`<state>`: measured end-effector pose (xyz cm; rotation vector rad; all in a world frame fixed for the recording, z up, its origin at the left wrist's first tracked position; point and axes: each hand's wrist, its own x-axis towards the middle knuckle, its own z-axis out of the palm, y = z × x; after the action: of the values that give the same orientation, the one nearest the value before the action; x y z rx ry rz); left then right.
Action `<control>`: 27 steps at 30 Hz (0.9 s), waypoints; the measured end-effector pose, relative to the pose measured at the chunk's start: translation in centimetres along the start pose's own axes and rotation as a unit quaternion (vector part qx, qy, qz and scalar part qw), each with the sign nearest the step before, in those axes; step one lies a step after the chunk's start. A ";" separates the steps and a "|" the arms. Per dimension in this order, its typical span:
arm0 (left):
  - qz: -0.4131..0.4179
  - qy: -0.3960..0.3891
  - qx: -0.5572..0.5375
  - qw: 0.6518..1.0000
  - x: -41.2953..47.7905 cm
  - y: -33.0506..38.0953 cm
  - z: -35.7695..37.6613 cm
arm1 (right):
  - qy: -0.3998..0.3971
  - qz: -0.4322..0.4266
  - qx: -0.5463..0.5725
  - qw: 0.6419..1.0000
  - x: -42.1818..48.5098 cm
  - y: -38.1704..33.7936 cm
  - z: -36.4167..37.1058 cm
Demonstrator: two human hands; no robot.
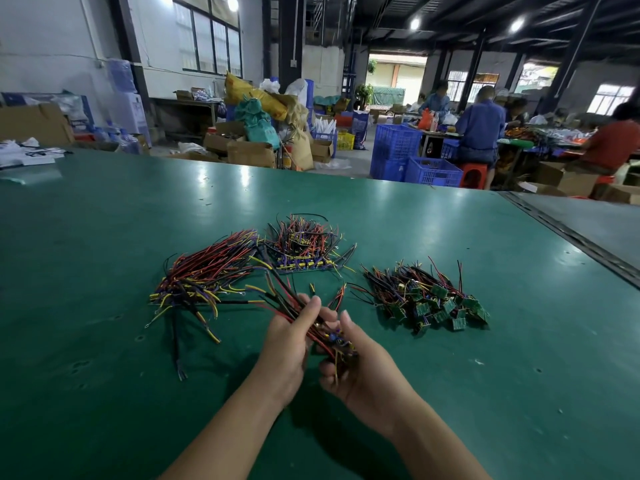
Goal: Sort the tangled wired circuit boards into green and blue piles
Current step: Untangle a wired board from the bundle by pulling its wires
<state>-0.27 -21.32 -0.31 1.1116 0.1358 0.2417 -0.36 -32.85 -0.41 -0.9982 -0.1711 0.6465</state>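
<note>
**Big workshop, green table, two hands on one bundle**

Far back, people (479, 123) in blue and red tops sit near blue crates (398, 147) and a red stool (472, 174). Brown boxes (249, 152) and full sacks (256, 95) stand in a heap by the wall, and a water cooler (128, 102) stands on the left. Any print on the boxes and sacks is too blurry to read.

Close up is a wide green table (104, 237) with three heaps of wired boards. The green pile (436, 303) is on the right, with small green boards at its near edge and wires pointing away to the left. The back pile (304, 251) sits in the middle, further off, with dark blue boards and yellow parts in a row along its near side. The left pile (204, 275) is the longest, with red, black and yellow wires fanned out and dark boards at its lower left end.

Both hands hold one bundle (329, 336) over the table, in front of the piles. The left hand (289, 344) wraps round the wire end, fingers curled under and thumb pressed on top. The right hand (360, 372) grips the board end, fingers curled below and thumb up beside the left thumb. Dark boards with blue and yellow parts show between the two hands.
</note>
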 end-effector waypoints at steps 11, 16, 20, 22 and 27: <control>-0.005 -0.005 0.108 0.994 -0.6 -1.2 0.4 | 0.095 -0.026 0.005 0.995 0.4 0.9 0.2; 0.018 0.026 0.115 0.993 -0.2 -1.1 0.0 | 0.111 -0.021 0.061 0.992 0.6 0.6 0.3; 0.075 0.018 0.140 0.987 0.4 -1.2 -0.6 | 0.099 -0.035 0.068 0.992 0.2 -0.2 -0.1; 0.092 -0.001 0.144 0.985 0.5 -1.4 -0.7 | 0.093 -0.043 0.074 0.992 0.2 -0.5 -0.4; 0.116 -0.079 0.184 0.973 0.8 -1.3 -1.7 | 0.073 -0.062 0.108 0.990 0.1 -1.2 -1.3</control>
<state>0.22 -20.16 -2.23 1.5132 -0.0978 0.3452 0.78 -34.17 -0.14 -0.8161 -0.0327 0.4653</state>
